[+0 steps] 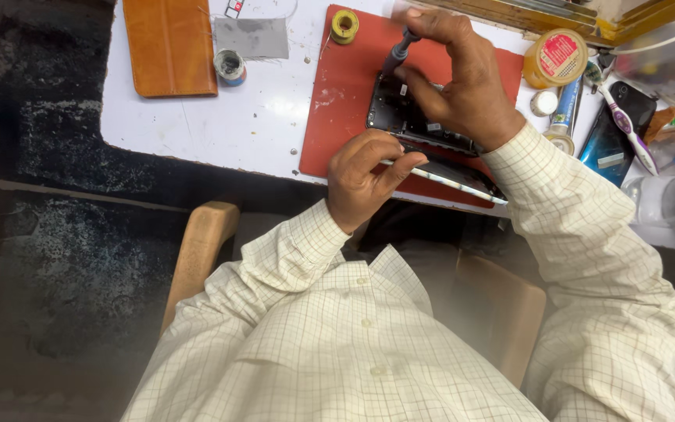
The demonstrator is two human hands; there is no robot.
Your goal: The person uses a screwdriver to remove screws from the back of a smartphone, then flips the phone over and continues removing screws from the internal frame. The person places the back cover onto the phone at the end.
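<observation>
An opened black phone (400, 116) lies on a red mat (344, 101) on the white table (197, 125). My right hand (458, 78) grips a grey screwdriver (398, 53), tip down on the phone's upper left part. My left hand (365, 178) pinches the phone's near edge, where a thin white-edged panel (451, 178) sticks out toward the right. Both sleeves are cream with a fine check.
A brown leather case (169, 45), a grey cloth (251, 37), a small round tin (230, 66) and a yellow spool (344, 25) lie at the back. A yellow-lidded jar (556, 56), a toothbrush (626, 125) and a dark phone (615, 133) crowd the right. A wooden chair arm (201, 250) is below.
</observation>
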